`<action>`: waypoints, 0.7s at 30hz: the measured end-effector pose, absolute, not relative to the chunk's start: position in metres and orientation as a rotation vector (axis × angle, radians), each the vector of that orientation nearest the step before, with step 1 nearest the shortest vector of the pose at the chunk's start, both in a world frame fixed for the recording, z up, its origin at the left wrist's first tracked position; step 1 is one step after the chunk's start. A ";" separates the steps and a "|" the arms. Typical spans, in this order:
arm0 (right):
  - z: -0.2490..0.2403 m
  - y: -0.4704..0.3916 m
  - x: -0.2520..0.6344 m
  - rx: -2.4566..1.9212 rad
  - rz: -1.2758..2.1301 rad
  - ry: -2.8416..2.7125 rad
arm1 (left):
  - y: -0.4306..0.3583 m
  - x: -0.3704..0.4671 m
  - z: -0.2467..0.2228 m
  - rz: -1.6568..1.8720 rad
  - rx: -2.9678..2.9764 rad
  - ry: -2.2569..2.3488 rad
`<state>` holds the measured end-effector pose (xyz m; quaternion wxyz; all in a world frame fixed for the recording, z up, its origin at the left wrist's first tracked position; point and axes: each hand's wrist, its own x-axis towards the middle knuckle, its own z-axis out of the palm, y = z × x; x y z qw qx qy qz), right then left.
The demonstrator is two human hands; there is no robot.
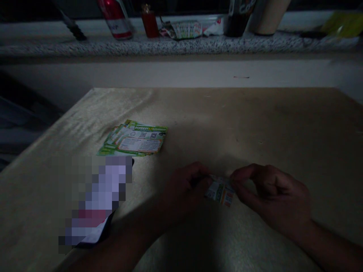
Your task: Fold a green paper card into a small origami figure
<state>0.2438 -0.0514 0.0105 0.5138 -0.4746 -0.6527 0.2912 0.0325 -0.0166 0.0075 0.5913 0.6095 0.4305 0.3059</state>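
A small printed paper card (219,192), green, white and orange, is held between my two hands above the table. My left hand (188,187) pinches its left edge between thumb and fingers. At its upper right corner, the thumb and forefinger of my right hand (272,194) are closed together on the edge. The card looks folded or partly bent, though the dim light hides the detail. To the left lies a fanned stack of green and white printed cards (138,141), flat on the table (198,113).
A lit phone (104,196), its screen blurred out, lies left of my left forearm. Along the speckled windowsill (176,47) stand a red can (117,19), a small red bottle (149,22), a crumpled wrapper (185,29), a dark cola bottle (238,19) and a pale cup (268,17).
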 end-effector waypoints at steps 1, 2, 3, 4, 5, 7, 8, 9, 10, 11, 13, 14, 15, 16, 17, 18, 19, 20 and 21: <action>0.010 -0.051 0.244 -1.136 0.689 -1.569 | -0.017 0.032 0.007 0.706 1.423 1.007; 0.010 -0.051 0.244 -1.138 0.680 -1.568 | -0.018 0.032 0.006 0.697 1.431 1.015; 0.010 -0.051 0.244 -1.143 0.673 -1.566 | -0.019 0.032 0.005 0.692 1.454 1.018; 0.010 -0.051 0.244 -1.149 0.664 -1.561 | -0.021 0.032 0.004 0.683 1.479 1.020; 0.010 -0.050 0.244 -1.155 0.656 -1.556 | -0.022 0.032 0.003 0.678 1.497 1.013; 0.011 -0.050 0.244 -1.164 0.649 -1.551 | -0.023 0.033 0.002 0.666 1.516 1.012; 0.012 -0.050 0.243 -1.163 0.650 -1.556 | -0.023 0.034 0.002 0.663 1.520 1.024; 0.013 -0.051 0.242 -1.146 0.645 -1.564 | -0.022 0.035 0.002 0.658 1.526 1.046; 0.013 -0.051 0.241 -1.119 0.663 -1.581 | -0.022 0.037 0.002 0.655 1.537 1.071; 0.014 -0.051 0.240 -1.095 0.649 -1.613 | -0.020 0.038 0.001 0.654 1.553 1.098; 0.014 -0.052 0.239 -1.063 0.632 -1.679 | -0.018 0.039 0.001 0.654 1.589 1.141; 0.014 -0.053 0.239 -1.053 0.622 -1.695 | -0.018 0.039 0.001 0.652 1.600 1.152; 0.014 -0.053 0.239 -1.052 0.621 -1.695 | -0.017 0.039 0.001 0.653 1.604 1.154; 0.014 -0.053 0.239 -1.057 0.622 -1.687 | -0.017 0.038 0.001 0.658 1.603 1.148; 0.013 -0.054 0.240 -1.076 0.626 -1.674 | -0.017 0.038 0.001 0.659 1.598 1.139; 0.013 -0.054 0.240 -1.098 0.625 -1.660 | -0.017 0.038 0.002 0.660 1.596 1.125; 0.013 -0.053 0.240 -1.120 0.617 -1.650 | -0.017 0.038 0.002 0.660 1.598 1.117; 0.012 -0.053 0.241 -1.145 0.604 -1.637 | -0.017 0.038 0.004 0.657 1.608 1.116; 0.012 -0.053 0.241 -1.162 0.593 -1.630 | -0.017 0.038 0.005 0.653 1.619 1.126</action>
